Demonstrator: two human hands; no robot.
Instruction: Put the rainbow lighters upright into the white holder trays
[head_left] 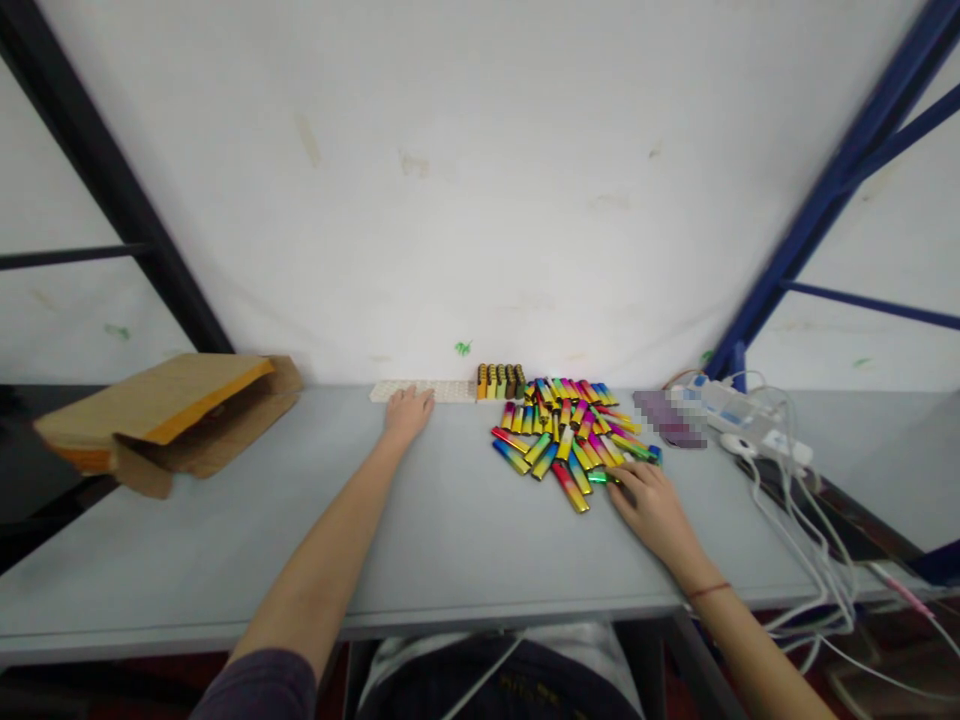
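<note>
My left hand [409, 413] lies on a long white tray [455, 391] with a patterned top, near the wall. Its fingers are stretched forward and apart. At the tray's right end, several lighters [500, 382] stand upright in tight rows. Right of them spreads a loose heap of shiny, rainbow-coloured lighters [565, 442], most lying flat. At the heap's near right edge my right hand [651, 502] has its thumb and fingers closed on a green lighter [598, 478]; the fingers partly cover it.
An opened brown cardboard box [161, 400] sits on the grey table [450, 560] at the left. To the right are a pixelated purple item [667, 418], a white power strip [739, 412] and tangled white cables [814, 545]. Dark [124, 190] and blue metal posts [821, 200] frame the sides.
</note>
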